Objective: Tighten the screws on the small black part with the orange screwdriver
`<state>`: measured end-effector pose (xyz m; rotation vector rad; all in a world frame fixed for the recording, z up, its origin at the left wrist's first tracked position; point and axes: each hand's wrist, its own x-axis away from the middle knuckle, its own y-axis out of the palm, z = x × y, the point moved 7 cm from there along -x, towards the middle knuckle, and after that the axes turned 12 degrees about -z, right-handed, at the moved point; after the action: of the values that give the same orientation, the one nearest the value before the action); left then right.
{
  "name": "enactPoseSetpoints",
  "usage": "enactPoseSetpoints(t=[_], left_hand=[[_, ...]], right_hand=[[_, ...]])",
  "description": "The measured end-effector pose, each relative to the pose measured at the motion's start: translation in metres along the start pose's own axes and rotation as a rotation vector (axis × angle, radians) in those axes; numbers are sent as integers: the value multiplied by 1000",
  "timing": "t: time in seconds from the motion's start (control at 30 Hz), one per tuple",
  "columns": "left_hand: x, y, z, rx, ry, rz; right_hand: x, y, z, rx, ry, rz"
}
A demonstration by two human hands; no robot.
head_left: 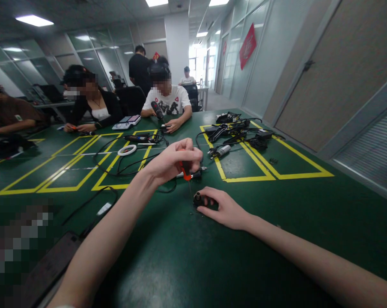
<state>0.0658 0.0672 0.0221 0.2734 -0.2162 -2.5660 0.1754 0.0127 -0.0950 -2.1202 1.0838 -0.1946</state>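
My left hand [174, 161] is closed round a small screwdriver with a red handle [186, 170], held upright with its thin shaft pointing down. The tip hangs just above a small black round part [197, 199] that lies on the green table [187, 256]. My right hand [224, 207] rests on the table with its fingers curled round that black part, holding it in place. Both forearms reach in from the bottom of the head view.
Yellow tape rectangles [277, 171] mark the table. Black cables, a white ring [127, 149] and microphones lie in the middle; a heap of black gear [235, 130] sits at the right. Several people sit across the table. A dark phone-like slab [49, 265] lies near left.
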Motion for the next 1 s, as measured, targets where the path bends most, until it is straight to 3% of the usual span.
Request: enactPoseSetpoints(t=[0.17,0.43,0.63,1.0], left_hand=[[1,9,2,-55,-36,-24],[2,1,-2,-47,-19,-23],[0,9,-5,-2,-1,-88],[2,4,-5,-4,-22,-72]], right_hand=[[1,0,0,11,-5,8],[1,1,0,2,1,-4],[0,1,0,11,2,11],[-1,4,3,-13,18,-2]])
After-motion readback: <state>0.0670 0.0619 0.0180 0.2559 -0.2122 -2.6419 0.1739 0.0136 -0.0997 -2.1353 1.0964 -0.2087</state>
